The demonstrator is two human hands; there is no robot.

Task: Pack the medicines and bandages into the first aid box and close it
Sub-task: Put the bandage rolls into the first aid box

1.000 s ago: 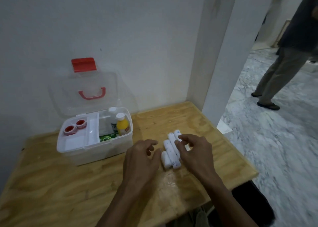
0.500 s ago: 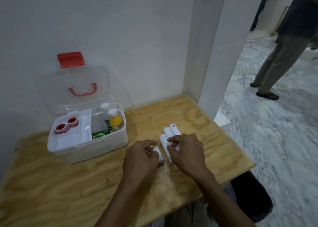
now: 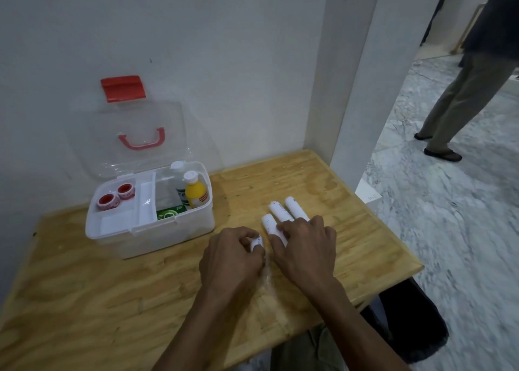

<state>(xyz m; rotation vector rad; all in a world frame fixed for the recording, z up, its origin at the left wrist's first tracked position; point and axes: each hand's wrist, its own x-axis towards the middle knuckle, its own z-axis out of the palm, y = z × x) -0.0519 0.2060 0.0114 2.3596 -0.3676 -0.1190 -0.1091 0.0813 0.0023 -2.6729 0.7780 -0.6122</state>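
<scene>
The clear first aid box (image 3: 168,235) stands open on the wooden table, its lid (image 3: 134,134) with a red handle leaning on the wall. Inside are a yellow bottle (image 3: 196,192), a white-capped bottle (image 3: 179,174), a green pack (image 3: 170,212) and two red tape rolls (image 3: 116,196) in the tray. Several white bandage rolls (image 3: 280,210) lie side by side to the right of the box. My left hand (image 3: 230,261) is closed around the nearest roll (image 3: 257,242). My right hand (image 3: 306,247) rests its fingers on the other rolls.
The plywood table (image 3: 351,244) sits in a corner, with a white wall behind and a white pillar (image 3: 365,89) at its far right. Its right edge drops to a marble floor, where another person (image 3: 471,95) stands.
My left hand has closed around the nearest bandage roll and drawn it slightly away from the others. My right hand has settled flatter on the remaining rolls.
</scene>
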